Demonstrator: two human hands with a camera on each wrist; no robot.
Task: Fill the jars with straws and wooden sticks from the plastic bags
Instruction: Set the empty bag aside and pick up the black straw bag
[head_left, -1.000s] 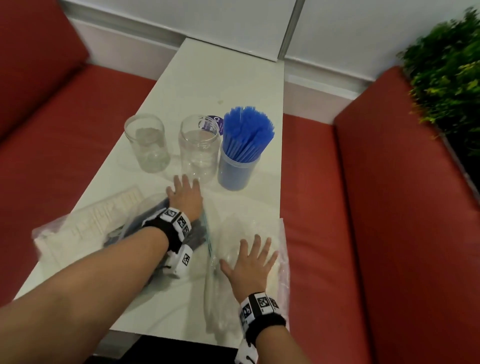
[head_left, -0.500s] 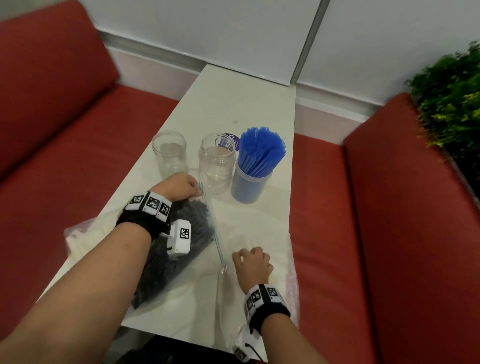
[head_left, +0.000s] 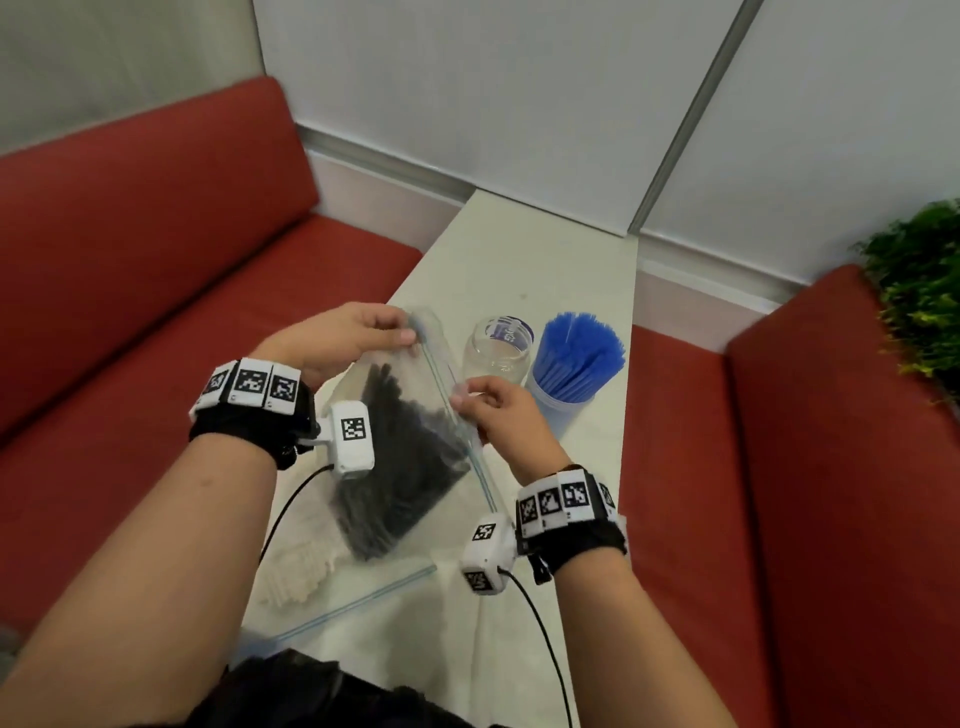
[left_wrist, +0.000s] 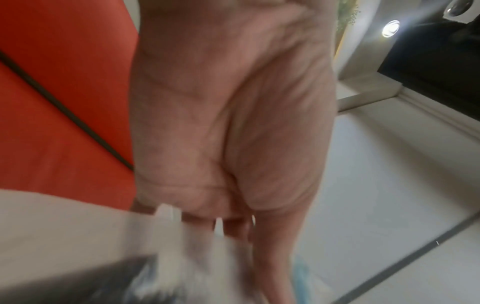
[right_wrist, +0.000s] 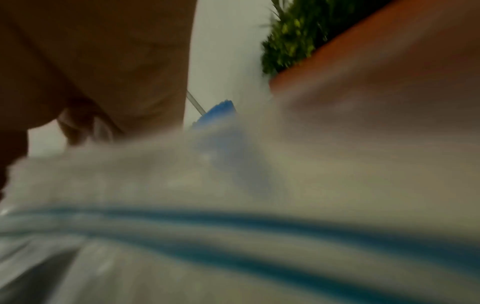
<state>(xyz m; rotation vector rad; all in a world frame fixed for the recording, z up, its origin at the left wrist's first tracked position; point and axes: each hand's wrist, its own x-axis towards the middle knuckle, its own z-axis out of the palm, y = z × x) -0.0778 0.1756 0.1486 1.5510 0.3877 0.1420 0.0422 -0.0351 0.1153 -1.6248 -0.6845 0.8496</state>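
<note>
A clear zip bag of black straws (head_left: 400, 457) is lifted off the white table (head_left: 524, 249), its zip edge running up and away from me. My left hand (head_left: 358, 338) pinches the far end of that zip edge. My right hand (head_left: 493, 410) pinches the same edge lower down. An empty glass jar (head_left: 496, 351) stands behind the bag, and a jar full of blue straws (head_left: 576, 364) is to its right. The second empty jar is hidden behind the bag and hands. Both wrist views are blurred, showing palm (left_wrist: 233, 123), bag plastic (right_wrist: 233, 226) and blue straws (right_wrist: 218, 115).
A bag of white sticks (head_left: 301, 566) lies on the table under my left forearm, and an empty clear zip bag (head_left: 374, 603) lies near the front edge. Red bench seats (head_left: 130, 270) flank the table on both sides. A green plant (head_left: 924, 291) is at the far right.
Both hands went from lying flat on the bags to gripping the black-straw bag and lifting it off the table. My right hand left the empty bag. The head view tilted up.
</note>
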